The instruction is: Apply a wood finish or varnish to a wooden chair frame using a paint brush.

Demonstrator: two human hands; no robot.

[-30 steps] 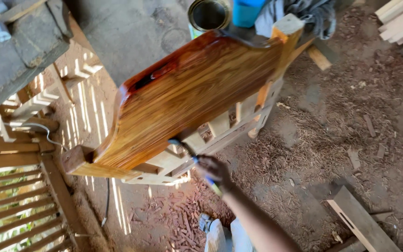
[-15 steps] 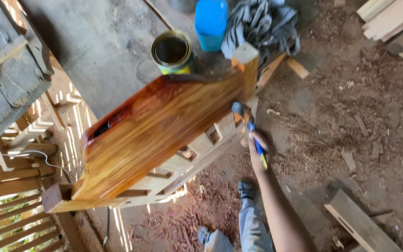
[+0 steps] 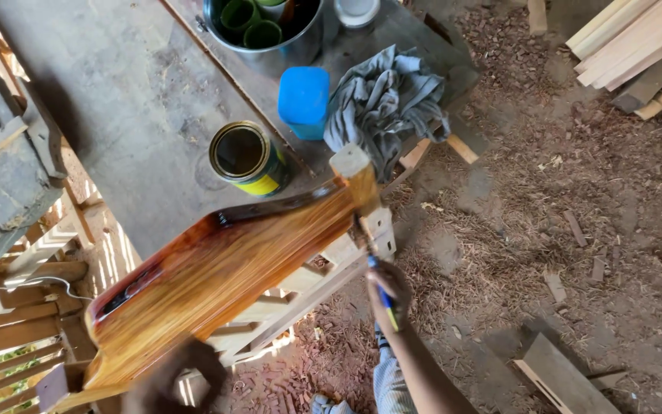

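A glossy, wet-looking varnished wooden panel [image 3: 224, 276] of a furniture piece runs diagonally across the middle. My right hand [image 3: 387, 290] grips a blue-and-yellow-handled paintbrush [image 3: 373, 261], its bristles against the panel's pale upper corner post [image 3: 355, 178]. My left hand [image 3: 174, 379], dark and blurred, rests at the panel's lower left end. An open varnish tin [image 3: 245, 159] with a yellow label stands on the grey bench just above the panel.
The grey bench [image 3: 116, 100] also carries a blue container [image 3: 303, 100], a crumpled grey rag [image 3: 385, 103] and a metal pot [image 3: 270, 27] with green cups. Timber pieces [image 3: 630, 46] lie at top right. A board [image 3: 561, 376] lies on the shavings-strewn dirt floor. Slatted wooden frames [image 3: 17, 322] stand left.
My right hand with the brush has travelled up along the panel's edge from its lower middle to the upper corner post. The view shifted, bringing more of the bench and the metal pot into sight.
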